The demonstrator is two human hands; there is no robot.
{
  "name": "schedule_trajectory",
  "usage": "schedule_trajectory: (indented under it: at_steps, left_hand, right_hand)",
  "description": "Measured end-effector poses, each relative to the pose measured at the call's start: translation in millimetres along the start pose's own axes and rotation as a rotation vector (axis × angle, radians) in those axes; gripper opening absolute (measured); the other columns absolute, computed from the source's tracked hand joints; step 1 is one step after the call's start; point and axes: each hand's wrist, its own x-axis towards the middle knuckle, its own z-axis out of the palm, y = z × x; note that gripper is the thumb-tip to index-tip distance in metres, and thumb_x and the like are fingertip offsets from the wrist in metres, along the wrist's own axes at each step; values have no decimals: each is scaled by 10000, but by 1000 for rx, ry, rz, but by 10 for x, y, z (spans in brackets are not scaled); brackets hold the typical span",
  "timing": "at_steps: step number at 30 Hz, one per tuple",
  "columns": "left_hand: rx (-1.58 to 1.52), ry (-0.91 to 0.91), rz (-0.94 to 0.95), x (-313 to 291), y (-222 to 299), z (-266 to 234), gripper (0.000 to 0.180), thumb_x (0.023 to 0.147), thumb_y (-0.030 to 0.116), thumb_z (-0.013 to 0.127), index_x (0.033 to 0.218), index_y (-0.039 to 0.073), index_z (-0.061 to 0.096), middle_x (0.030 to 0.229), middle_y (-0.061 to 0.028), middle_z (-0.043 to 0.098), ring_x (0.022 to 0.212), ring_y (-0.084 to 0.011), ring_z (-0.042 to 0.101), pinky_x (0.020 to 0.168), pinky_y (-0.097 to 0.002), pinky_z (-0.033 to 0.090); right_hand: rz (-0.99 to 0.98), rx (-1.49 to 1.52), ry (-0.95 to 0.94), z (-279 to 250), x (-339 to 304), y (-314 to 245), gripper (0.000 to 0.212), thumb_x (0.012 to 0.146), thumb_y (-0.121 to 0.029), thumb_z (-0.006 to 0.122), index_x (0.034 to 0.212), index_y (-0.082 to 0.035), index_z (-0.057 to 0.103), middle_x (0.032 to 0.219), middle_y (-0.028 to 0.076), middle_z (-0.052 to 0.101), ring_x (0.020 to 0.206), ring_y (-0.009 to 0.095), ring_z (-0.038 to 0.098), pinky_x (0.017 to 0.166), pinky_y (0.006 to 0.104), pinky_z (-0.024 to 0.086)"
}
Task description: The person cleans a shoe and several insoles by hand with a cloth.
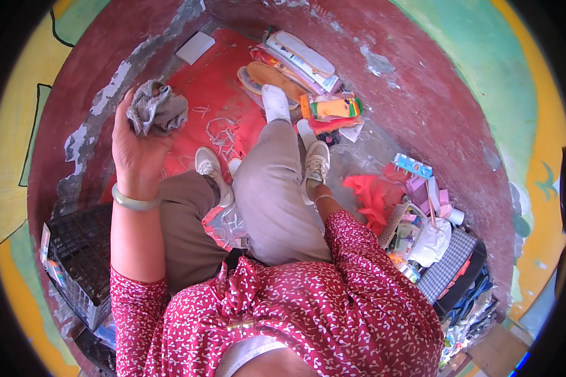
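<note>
Cloth sits clamped in raised left hand, with lowered right hand's grip unclear.

Room opens over the red sheet, but a bent leg separates the hands.

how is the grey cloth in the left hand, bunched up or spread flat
Bunched up: the grey cloth is a crumpled wad in the left hand, with creased folds overlapping.

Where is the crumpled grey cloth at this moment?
In the head view, the crumpled grey cloth is at the upper left, held in the person's left hand, above the pale bracelet on that wrist.
</note>
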Motion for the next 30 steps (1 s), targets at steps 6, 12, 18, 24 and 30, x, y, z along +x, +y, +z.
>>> schedule_trajectory:
  at_steps: [6, 12, 18, 24, 30]
  left_hand:
    - [6, -44, -18, 7, 56, -111, 298, 879, 309, 452, 1043, 79, 547, 1024, -89, 591, 944, -284, 569, 782, -459, 448]
    - [12, -80, -41, 81, 7, -144, 294, 880, 306, 440, 1061, 96, 540, 1029, -85, 589, 940, -273, 570, 783, -464, 449]
    - [-48, -40, -18, 22, 28, -115, 294, 880, 287, 438, 1056, 74, 537, 1010, -82, 591, 963, -257, 553, 813, -452, 443]
    - [-28, -55, 23, -44, 14, -87, 287, 881, 280, 441, 1046, 68, 541, 996, -78, 596, 953, -252, 556, 815, -446, 433]
    - [-14, -31, 47, -130, 27, -55, 288, 880, 288, 447, 1030, 66, 555, 987, -72, 600, 937, -253, 561, 804, -438, 434]
  right_hand:
    - [206, 189, 33, -531, -574, -510, 563, 839, -483, 327, 1042, -37, 604, 1087, 199, 570, 1059, 318, 530, 872, 374, 426]
    - [247, 129, 119, -490, -427, -527, 483, 850, -409, 349, 1029, -38, 601, 1056, 180, 589, 1017, 306, 556, 836, 382, 446]
    - [233, 46, 237, -609, -530, -571, 403, 861, -334, 372, 1015, -39, 598, 1025, 161, 608, 976, 294, 582, 800, 390, 466]
    - [127, -60, 303, -616, -674, -424, 325, 872, -260, 394, 1001, -40, 595, 994, 142, 627, 934, 282, 608, 764, 398, 486]
    - [-273, -348, 209, -719, -708, -186, 291, 839, -186, 465, 1086, -32, 451, 958, 169, 621, 835, 295, 632, 687, 399, 502]
